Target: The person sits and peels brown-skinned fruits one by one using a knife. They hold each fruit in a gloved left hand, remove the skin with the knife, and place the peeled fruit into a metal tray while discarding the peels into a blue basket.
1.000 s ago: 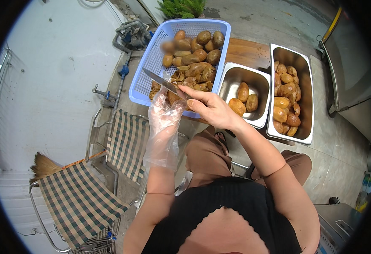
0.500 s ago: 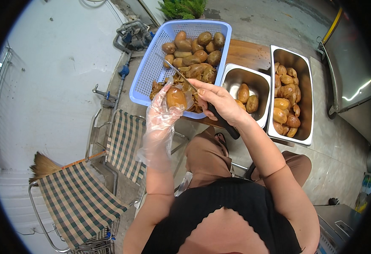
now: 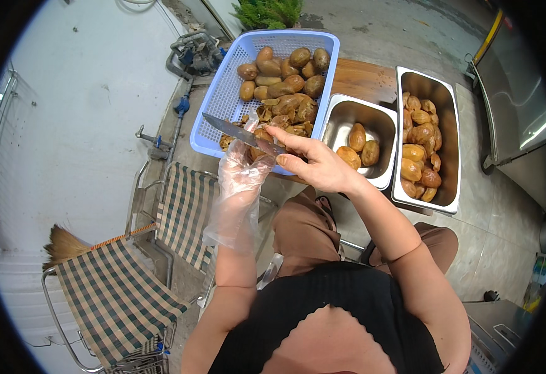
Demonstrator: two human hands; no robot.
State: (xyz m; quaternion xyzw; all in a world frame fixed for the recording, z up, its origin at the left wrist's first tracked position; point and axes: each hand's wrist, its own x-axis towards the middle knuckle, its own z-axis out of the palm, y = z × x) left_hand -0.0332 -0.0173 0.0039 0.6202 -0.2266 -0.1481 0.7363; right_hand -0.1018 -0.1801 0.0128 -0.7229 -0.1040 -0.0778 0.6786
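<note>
My left hand (image 3: 242,169), in a clear plastic glove, is closed around a peeled brown oval fruit that looks like a sapodilla (image 3: 261,134). A kitchen knife (image 3: 235,131) is in my right hand (image 3: 320,163), its blade lying across the fruit and pointing left. The fingers of that hand cover its handle. Both hands are over the near edge of a blue plastic basket (image 3: 203,124). Behind them in the basket are strips of peel (image 3: 299,129) and several whole brown fruits (image 3: 283,67).
Right of the basket, a small steel pan (image 3: 341,105) holds three peeled fruits. A long steel pan (image 3: 450,149) beside it holds several more. They stand on a wooden table (image 3: 363,80). Checkered folding chairs (image 3: 120,299) and a broom (image 3: 67,246) are at the left.
The knife has turned from pointing steeply up and away to lying flatter across the fruit, pointing left. My right hand has rolled over, and the blade now hides part of the fruit.
</note>
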